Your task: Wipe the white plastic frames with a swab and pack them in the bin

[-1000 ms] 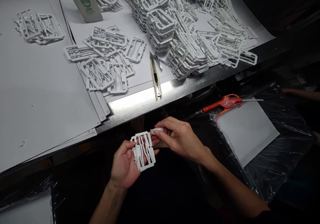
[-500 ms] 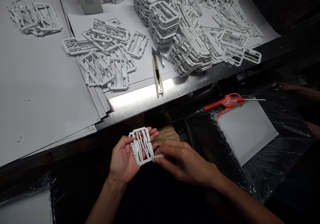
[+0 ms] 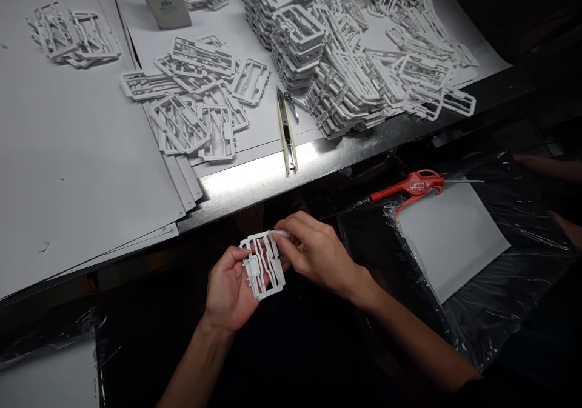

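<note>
A white plastic frame (image 3: 263, 267) with wavy inner bars lies tilted across the palm of my left hand (image 3: 230, 291), whose thumb presses on its left edge. My right hand (image 3: 313, 250) pinches a small whitish piece (image 3: 280, 233) against the frame's upper right corner. Most of that piece is hidden by the fingers, so its kind does not show. Both hands are in front of the table's metal edge, over a dark area.
Similar white frames lie in a loose pile (image 3: 191, 93) and in tall stacks (image 3: 297, 38). A utility knife (image 3: 285, 132) rests by the metal edge (image 3: 254, 180). At right, a red air blow gun (image 3: 416, 185) lies on plastic-wrapped grey sheeting (image 3: 454, 244). Another person's arm (image 3: 548, 165) shows at far right.
My right hand has moved up along the frame's right side, from its lower right corner to the upper right one, with the whitish piece. My left hand keeps the frame, shifted slightly right.
</note>
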`<action>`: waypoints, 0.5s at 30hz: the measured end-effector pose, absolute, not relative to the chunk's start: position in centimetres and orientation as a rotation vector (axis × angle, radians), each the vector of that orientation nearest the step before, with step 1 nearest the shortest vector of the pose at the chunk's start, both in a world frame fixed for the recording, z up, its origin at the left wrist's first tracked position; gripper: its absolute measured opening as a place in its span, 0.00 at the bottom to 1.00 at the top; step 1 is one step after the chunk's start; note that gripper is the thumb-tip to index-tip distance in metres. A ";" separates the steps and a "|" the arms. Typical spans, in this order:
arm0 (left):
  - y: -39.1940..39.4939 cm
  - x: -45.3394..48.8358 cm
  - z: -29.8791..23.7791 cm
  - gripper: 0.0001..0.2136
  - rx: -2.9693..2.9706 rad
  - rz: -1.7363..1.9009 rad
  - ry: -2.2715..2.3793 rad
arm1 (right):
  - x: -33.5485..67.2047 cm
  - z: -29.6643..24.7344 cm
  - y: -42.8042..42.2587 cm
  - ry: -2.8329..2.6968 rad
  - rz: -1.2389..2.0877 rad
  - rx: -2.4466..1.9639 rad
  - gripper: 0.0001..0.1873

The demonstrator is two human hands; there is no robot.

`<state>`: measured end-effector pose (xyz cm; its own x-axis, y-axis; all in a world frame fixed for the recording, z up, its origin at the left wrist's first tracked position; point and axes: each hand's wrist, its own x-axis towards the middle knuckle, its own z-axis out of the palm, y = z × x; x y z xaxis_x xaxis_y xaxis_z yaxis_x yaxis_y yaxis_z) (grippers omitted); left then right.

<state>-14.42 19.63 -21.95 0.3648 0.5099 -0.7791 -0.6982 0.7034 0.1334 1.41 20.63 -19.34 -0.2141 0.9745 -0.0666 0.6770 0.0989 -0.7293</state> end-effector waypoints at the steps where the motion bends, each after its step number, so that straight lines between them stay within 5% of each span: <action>1: 19.6 -14.5 -22.0 0.17 -0.228 0.785 0.894 | 1.5 -19.2 20.5 -1.939 0.897 -1.643 0.08; 15: 20.2 -14.9 -22.5 0.23 -0.145 0.817 0.855 | 2.4 -18.6 16.7 -2.021 1.209 -1.479 0.09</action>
